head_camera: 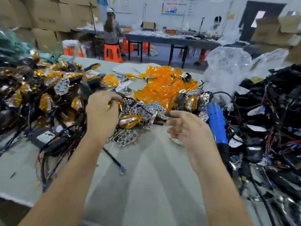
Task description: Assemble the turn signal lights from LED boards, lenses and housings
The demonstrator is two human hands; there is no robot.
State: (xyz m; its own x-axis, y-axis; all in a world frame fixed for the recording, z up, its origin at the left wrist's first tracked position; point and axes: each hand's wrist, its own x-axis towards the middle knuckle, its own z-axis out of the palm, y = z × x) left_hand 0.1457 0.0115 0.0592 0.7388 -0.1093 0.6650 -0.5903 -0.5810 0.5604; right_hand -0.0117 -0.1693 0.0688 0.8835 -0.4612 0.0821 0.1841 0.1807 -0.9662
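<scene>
Housing (164,119) blurred, half-hidden by right hand (187,128)

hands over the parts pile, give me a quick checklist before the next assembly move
1. Left hand holding a part: ok, fingers closed on a dark wired piece, though which part it is cannot be told.
2. Right hand grip: cannot tell, it is blurred, with a thin black piece at the fingertips.
3. Orange lenses within view ahead: ok, a big loose heap.
4. LED boards available: ok, silvery boards lie between the hands.
5. Blue tool at hand: ok, lying beside the right hand, untouched.
6. Bare table to work on: ok, in front of the pile.
</scene>
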